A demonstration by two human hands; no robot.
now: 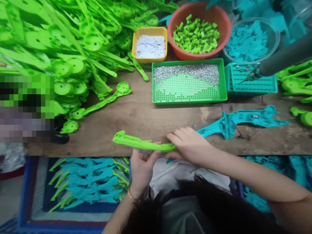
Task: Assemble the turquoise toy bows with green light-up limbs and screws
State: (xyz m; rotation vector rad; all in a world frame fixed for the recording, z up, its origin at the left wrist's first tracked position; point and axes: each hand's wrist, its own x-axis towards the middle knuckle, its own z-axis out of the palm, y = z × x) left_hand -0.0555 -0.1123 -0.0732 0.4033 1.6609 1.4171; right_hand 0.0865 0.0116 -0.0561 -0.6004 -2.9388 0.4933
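Note:
A long lime-green plastic part [138, 143] lies level across both hands at the table's front edge. From below, my left hand [143, 164] grips it near the middle, thumb and fingers closed round it. My right hand [186, 144] is wrapped over its right end, which it hides. A teal tip shows just under the right hand; what it belongs to is hidden. Right behind that hand, a teal plastic half-shell [231, 122] rests on the table, with a small metal piece and thin wires in it.
Green parts [63, 61] are heaped at left. Behind stand a yellow tub [135, 48] of white pieces, a red bowl [179, 52], a green basket [156, 97] of screws and a clear bowl [275, 48]. An electric screwdriver [273, 65] hangs at right. Below left sits a blue crate [28, 191].

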